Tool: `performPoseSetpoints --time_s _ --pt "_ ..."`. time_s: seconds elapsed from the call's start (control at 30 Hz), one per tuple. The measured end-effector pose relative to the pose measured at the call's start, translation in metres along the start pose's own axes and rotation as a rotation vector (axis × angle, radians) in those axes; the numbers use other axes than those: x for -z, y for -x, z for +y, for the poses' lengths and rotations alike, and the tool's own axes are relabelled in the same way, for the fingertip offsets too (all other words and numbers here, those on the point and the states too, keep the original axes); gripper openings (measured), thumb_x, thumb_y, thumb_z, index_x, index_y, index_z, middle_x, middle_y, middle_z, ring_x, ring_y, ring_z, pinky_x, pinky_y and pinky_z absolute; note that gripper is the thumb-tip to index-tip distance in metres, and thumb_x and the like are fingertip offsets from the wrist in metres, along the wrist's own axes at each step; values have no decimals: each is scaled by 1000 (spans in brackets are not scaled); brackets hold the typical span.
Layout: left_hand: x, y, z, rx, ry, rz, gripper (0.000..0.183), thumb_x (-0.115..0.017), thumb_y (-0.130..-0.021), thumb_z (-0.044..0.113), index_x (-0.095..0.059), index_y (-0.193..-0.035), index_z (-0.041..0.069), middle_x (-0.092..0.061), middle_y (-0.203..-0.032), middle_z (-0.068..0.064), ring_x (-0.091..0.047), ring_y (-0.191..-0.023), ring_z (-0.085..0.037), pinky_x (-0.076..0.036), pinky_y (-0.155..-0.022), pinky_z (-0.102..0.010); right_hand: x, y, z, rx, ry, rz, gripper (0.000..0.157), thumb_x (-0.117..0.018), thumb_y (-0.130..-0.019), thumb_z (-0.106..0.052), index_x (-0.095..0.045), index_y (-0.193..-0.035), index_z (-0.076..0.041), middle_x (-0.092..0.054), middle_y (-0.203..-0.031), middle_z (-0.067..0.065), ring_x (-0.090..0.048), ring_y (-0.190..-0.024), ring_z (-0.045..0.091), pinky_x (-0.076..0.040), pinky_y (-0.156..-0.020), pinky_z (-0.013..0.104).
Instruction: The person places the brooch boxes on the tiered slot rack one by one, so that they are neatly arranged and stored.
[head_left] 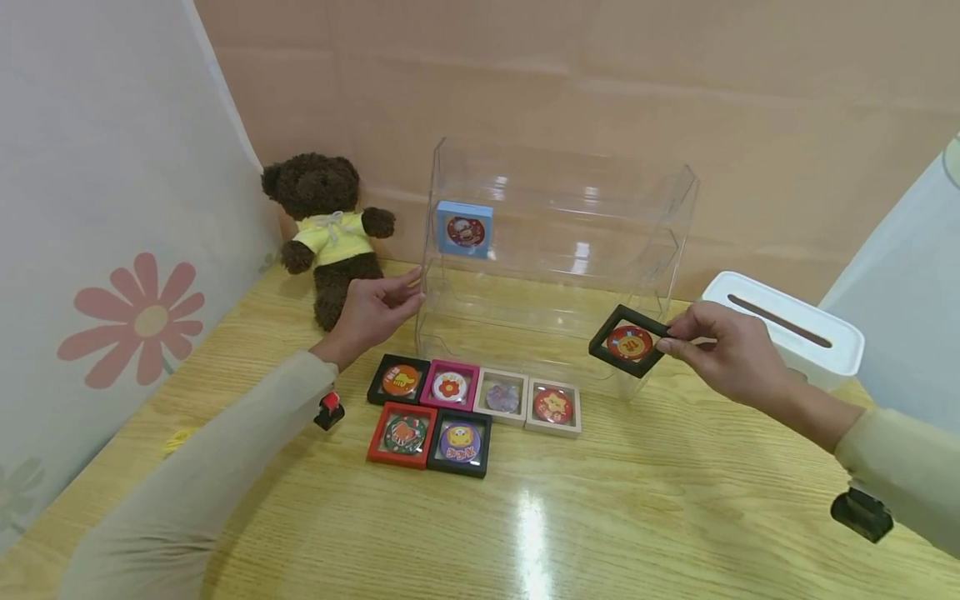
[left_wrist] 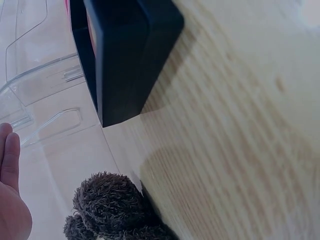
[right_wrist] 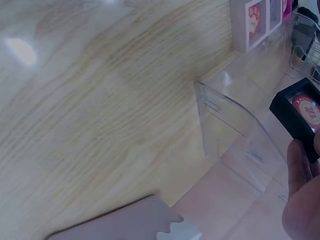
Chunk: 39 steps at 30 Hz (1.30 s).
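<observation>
In my right hand [head_left: 723,350], thumb and fingers pinch the edge of a black square display frame [head_left: 652,327] with a round red and gold badge inside. It hangs in front of the right end of a clear acrylic tiered rack [head_left: 555,258]. My left hand [head_left: 378,310] has its fingers extended, fingertips right at the rack's left side panel. A light blue framed badge [head_left: 465,229] stands on an upper tier at the left. Before the rack, several framed badges lie in two rows, among them a red frame [head_left: 401,435] and a pink frame [head_left: 450,385].
A brown teddy bear [head_left: 322,237] in a yellow top sits left of the rack. On the right stands a white tissue box [head_left: 783,325]. A small yellow item [head_left: 177,440] lies near the table's left edge. Wood-grain table [head_left: 637,508] extends in front.
</observation>
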<state>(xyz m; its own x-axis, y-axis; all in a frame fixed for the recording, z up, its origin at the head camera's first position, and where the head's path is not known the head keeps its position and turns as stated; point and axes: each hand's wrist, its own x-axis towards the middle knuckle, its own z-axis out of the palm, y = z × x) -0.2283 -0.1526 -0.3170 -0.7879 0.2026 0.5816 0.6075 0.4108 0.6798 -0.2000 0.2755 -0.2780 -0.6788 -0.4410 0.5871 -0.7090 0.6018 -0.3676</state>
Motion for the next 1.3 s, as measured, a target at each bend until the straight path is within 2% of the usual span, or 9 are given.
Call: performPoseSetpoints --time_s 0.2,0.47,0.63,0.93,1.0,1.1,1.2,1.3 --pt "-1 0 -1 -5 15 -11 35 -64 -88 -5 -59 -123 -8 -66 -103 -22 -68 -88 -28 -54 -70 -26 4 -20 -5 -9 52 17 25 -79 -70 10 -63 -71 -9 -65 -77 3 -58 -74 -3 -49 -59 11" --pt "0 1 -2 10 51 -12 35 -64 -88 -4 -59 -122 -7 -66 -103 -21 -67 -89 -27 -53 -70 -24 8 -48 -12 10 70 30 18 -77 -73 9 -63 -72 -2 -67 -78 8 -56 -73 -11 -47 -61 9" --pt "2 2 -1 15 57 -7 34 -64 -89 -3 -59 -122 -7 -65 -105 -22 -67 -91 -28 -53 -71 -24 2 -67 -17 -5 36 37 16 -75 -75 10 -61 -74 2 -67 -82 12 -55 -76 -12 -48 -63 9" --pt "4 4 -2 24 54 9 34 -64 -88 -4 -59 -122 -7 -64 -107 -22 -67 -90 -28 -53 -71 -23 -6 -102 -25 8 66 80 13 -75 -79 3 -62 -77 3 -67 -84 12 -52 -75 -14 -45 -63 6" --pt "3 5 -2 23 56 10 34 -64 -88 -4 -60 -121 -7 -64 -107 -22 -67 -90 -28 -53 -70 -24 -8 -109 -27 3 66 87 13 -75 -80 2 -61 -78 3 -68 -84 12 -55 -76 -9 -45 -63 6" --pt "1 5 -4 19 59 14 33 -64 -88 -5 -60 -121 -9 -64 -106 -23 -67 -89 -29 -54 -70 -25 -11 -120 -31 -4 54 87 14 -74 -81 2 -60 -77 4 -67 -85 13 -62 -78 8 -46 -62 7" --pt "-2 5 -4 16 77 12 33 -64 -88 -5 -59 -120 -9 -64 -106 -24 -67 -89 -30 -54 -71 -26 -15 -128 -34 -4 45 82 15 -73 -82 2 -59 -76 5 -66 -85 15 -64 -80 24 -45 -63 7" --pt "-3 4 -4 21 96 14 33 -64 -88 -5 -60 -121 -8 -64 -107 -23 -67 -90 -30 -53 -71 -25 -19 -136 -35 6 54 74 15 -72 -82 2 -59 -75 4 -65 -85 14 -66 -80 27 -44 -64 7"
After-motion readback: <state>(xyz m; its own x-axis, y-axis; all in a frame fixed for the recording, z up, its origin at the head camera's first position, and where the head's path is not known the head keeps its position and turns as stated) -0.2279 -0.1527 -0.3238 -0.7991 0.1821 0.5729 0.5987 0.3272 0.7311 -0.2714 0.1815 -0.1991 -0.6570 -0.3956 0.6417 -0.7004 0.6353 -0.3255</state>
